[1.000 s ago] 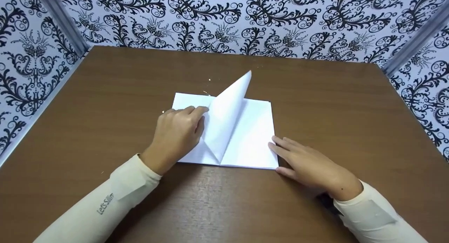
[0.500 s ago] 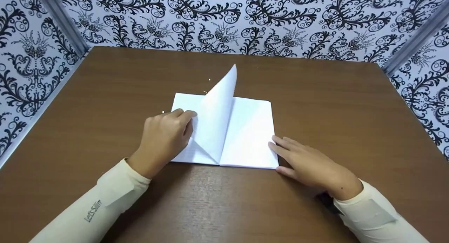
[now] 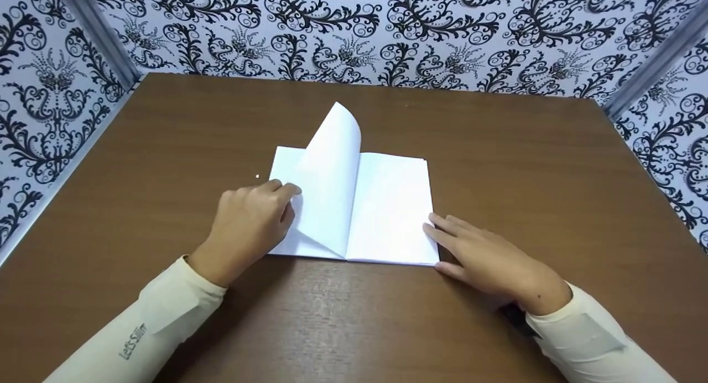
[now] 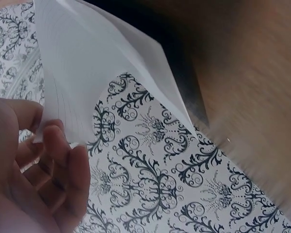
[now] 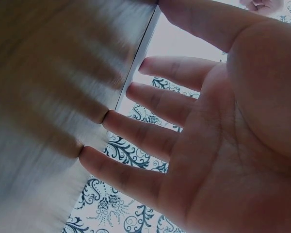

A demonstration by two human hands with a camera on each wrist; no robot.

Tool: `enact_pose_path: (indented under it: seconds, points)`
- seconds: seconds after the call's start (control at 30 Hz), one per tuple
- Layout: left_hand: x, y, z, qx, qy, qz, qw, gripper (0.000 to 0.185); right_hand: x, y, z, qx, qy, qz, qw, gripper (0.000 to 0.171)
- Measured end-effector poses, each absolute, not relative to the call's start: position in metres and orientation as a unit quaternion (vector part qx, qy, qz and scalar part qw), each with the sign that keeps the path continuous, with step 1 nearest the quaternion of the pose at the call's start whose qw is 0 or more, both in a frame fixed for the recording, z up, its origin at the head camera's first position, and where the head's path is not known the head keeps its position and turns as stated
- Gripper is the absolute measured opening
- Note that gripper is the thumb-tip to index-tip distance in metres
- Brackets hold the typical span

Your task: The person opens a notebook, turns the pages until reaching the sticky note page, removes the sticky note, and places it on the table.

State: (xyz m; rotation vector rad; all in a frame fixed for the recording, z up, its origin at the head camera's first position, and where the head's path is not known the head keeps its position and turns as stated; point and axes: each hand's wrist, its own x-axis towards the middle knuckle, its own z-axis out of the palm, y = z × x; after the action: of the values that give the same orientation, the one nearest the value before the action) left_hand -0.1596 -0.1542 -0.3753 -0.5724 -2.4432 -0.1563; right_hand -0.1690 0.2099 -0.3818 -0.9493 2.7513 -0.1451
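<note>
A notebook (image 3: 390, 211) with white pages lies spread on the brown table. One page (image 3: 330, 178) stands lifted and curled over its left half, the top corner rising well above the notebook. My left hand (image 3: 251, 220) pinches this page near its lower outer corner between thumb and index finger, as the left wrist view (image 4: 53, 141) also shows; faint ruled lines run across the sheet there. At the notebook's lower right edge rests my right hand (image 3: 487, 255), fingers spread and nearly straight, fingertips along the edge and on the table. Its palm (image 5: 208, 121) fills the right wrist view.
The brown wooden table (image 3: 498, 139) stretches around the notebook on every side. Patterned black-and-white wallpaper (image 3: 354, 34) closes off the back and sides. A small white speck (image 3: 257, 176) lies left of the notebook.
My left hand has moved left and toward me, drawing the pinched page over from the middle to the left half. The right hand has stayed in place.
</note>
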Motion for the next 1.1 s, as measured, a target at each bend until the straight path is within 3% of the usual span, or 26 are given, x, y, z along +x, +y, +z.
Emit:
enact_pose_path:
  seconds: [0.27, 1.1]
  points:
    - [-0.155, -0.159, -0.378, -0.226, -0.921, -0.051, 0.312, 0.018, -0.168, 0.21, -0.383, -0.328, 0.937, -0.049, 0.109, 0.064]
    - [-0.148, -0.165, -0.382, -0.202, -0.955, -0.026, 0.217, 0.019, -0.168, 0.208, -0.382, -0.326, 0.938, -0.044, 0.111, 0.064]
